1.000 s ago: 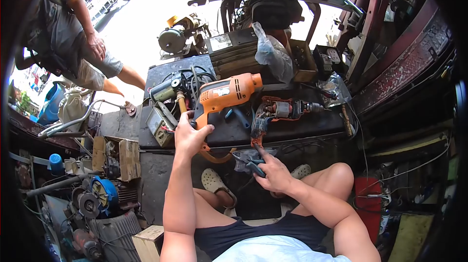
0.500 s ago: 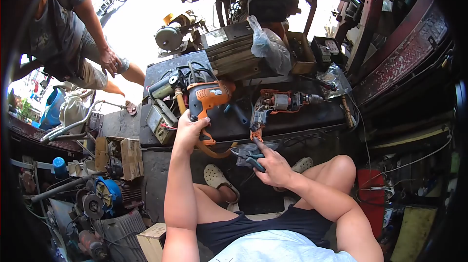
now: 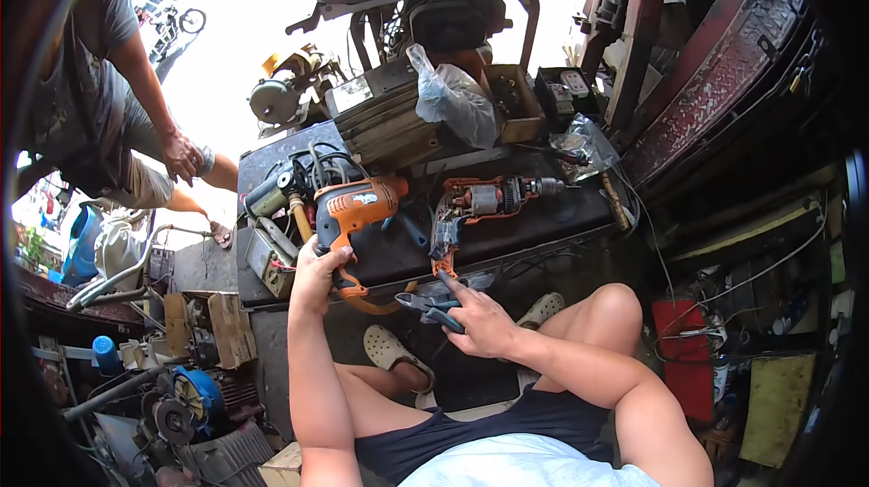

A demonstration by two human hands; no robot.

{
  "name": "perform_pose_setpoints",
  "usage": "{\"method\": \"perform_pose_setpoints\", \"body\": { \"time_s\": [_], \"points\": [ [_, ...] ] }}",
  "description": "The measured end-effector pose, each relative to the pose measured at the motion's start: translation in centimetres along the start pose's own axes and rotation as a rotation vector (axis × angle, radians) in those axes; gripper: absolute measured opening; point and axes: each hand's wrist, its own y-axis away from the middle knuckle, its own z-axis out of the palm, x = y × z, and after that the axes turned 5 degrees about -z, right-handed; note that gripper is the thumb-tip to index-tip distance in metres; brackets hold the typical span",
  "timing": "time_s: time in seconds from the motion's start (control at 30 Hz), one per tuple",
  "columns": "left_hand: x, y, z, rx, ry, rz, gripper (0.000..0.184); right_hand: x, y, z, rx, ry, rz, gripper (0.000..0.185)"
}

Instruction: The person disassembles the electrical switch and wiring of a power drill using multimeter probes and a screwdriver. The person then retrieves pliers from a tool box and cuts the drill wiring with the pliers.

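In my left hand (image 3: 314, 281) is an orange and black drill housing half (image 3: 360, 206), gripped by its handle and held up over the bench edge. My right hand (image 3: 487, 324) is closed round a pair of cutting pliers (image 3: 436, 310) with dark grips, jaws pointing left. Its index finger reaches out to the lower end of the handle of an opened drill (image 3: 489, 198), touching or nearly touching it. That drill lies on the dark bench (image 3: 552, 220) with its motor and gears exposed and its chuck to the right.
A grey-green power tool (image 3: 272, 192) and cables lie at the bench's left. Behind are a plastic bag (image 3: 457, 102) and a wooden box (image 3: 514, 102). Another person's hand (image 3: 183, 157) is at upper left. Motor parts (image 3: 199, 396) crowd the lower left; a red panel (image 3: 683, 356) stands right.
The whole view has shifted, so the bench and both hands appear further left. Both hands keep their holds, and the opened drill stays in its place on the bench.
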Motion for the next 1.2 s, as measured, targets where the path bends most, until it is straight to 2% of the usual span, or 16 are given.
{"method": "perform_pose_setpoints", "body": {
  "time_s": [0.3,0.73,1.2],
  "points": [
    [0.5,0.3,1.1,-0.03,0.015,0.051,0.036,-0.4,-0.2,-0.1,0.02,-0.05,0.048,0.018],
    [0.4,0.1,0.2,-0.041,-0.016,0.035,0.036,0.1,0.1,-0.1,0.032,-0.08,0.077,0.015],
    [0.1,-0.2,0.3,0.001,0.008,0.041,0.027,-0.1,0.1,0.0,0.088,-0.098,0.028,0.015]
  ]
}}
